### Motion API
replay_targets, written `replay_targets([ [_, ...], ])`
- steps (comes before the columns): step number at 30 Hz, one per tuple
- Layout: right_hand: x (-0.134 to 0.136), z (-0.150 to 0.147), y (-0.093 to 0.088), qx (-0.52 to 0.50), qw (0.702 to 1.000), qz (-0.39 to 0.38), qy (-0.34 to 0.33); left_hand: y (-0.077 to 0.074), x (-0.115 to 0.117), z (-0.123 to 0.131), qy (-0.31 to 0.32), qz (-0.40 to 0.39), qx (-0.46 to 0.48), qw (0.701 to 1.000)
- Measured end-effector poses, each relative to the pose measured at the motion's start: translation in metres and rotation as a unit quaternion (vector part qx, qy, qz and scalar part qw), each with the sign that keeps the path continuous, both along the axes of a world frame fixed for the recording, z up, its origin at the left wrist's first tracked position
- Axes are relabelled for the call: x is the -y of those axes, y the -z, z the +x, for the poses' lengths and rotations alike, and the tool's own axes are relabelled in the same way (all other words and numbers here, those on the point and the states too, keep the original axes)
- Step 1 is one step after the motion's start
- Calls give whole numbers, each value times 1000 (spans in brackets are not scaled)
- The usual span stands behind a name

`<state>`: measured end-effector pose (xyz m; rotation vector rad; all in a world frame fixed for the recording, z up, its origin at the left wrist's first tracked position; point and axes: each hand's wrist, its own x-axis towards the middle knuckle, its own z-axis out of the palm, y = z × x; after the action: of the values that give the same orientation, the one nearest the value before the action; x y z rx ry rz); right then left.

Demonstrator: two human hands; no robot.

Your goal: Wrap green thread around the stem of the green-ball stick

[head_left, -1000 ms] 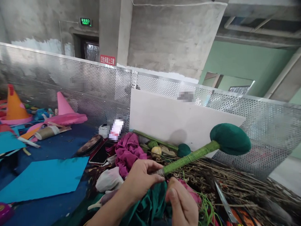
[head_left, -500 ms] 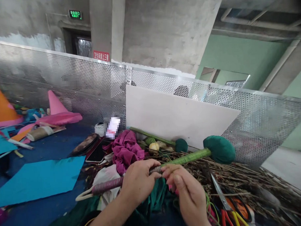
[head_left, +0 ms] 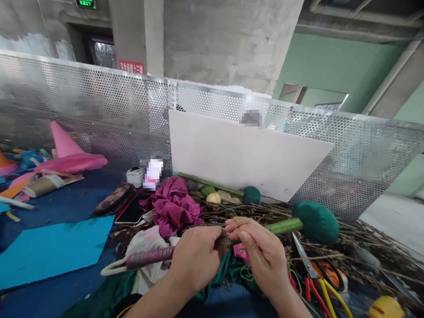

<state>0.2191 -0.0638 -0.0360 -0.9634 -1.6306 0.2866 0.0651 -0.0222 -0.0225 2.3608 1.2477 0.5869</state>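
My left hand (head_left: 195, 258) is closed around a long stick (head_left: 283, 226) wrapped in green thread, which ends at the right in a dark green padded ball (head_left: 315, 221). The stick's near end (head_left: 146, 258) is wrapped in purple and juts out to the left of my fist. My right hand (head_left: 262, 254) pinches the stick just right of the left hand, fingertips pressed on the wrapping. Both hands hover over a heap of dark green cloth (head_left: 216, 281) and dry twigs (head_left: 343, 252).
A second green-tipped stick (head_left: 234, 192) lies behind, by magenta cloth (head_left: 173, 206). Scissors (head_left: 308, 267) with red and yellow handles lie at right. A phone (head_left: 132, 211), a blue sheet (head_left: 48, 250), pink cones (head_left: 67, 152) and a white board (head_left: 243, 155) against perforated metal fencing (head_left: 92, 112) surround the work area.
My right hand rose from below and took hold of the stick beside my left hand. The stick tilted down, its green ball now lower. The view shifted slightly downward and right.
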Motion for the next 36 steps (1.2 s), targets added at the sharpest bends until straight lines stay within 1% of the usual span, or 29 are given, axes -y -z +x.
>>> replay_targets([
  [2, -2, 2, 0, 8, 1000, -22, 18, 1, 1, 2, 6, 31, -33, 999],
  [6, -7, 6, 1, 13, 997, -60, 42, 7, 3, 3, 43, 87, -70, 993],
  [10, -10, 10, 3, 17, 993, -107, 52, 11, 5, 5, 85, 150, -109, 979],
  [12, -11, 13, 2, 25, 989, -137, 56, 11, 5, 5, 96, 175, -125, 972],
  [16, -11, 16, 0, 27, 982, -176, 68, 12, 4, 5, 123, 228, -115, 959],
  [18, -12, 17, 1, 17, 981, -179, 66, 15, 3, 4, 146, 259, -97, 950],
  [20, -13, 16, 3, 12, 981, -181, 63, 18, 1, 4, 154, 287, -80, 942],
  [23, -15, 14, 5, 15, 981, -183, 62, 21, 0, 4, 152, 317, -55, 934],
  [25, -16, 13, 3, 5, 982, -183, 51, 20, -1, 3, 148, 331, -45, 931],
  [29, -8, 23, -10, -46, 980, -188, 40, 15, -5, -2, 127, 323, -20, 937],
  [31, 0, 37, -18, -65, 975, -210, 42, 11, -10, -8, 106, 309, -2, 945],
  [34, 15, 68, -24, -121, 950, -287, 21, 6, -19, -22, 60, 280, 11, 958],
  [35, 20, 80, -25, -150, 942, -298, 22, 4, -22, -26, 46, 270, 12, 962],
  [36, 24, 92, -25, -184, 938, -292, 36, 2, -25, -30, 35, 260, 10, 965],
])
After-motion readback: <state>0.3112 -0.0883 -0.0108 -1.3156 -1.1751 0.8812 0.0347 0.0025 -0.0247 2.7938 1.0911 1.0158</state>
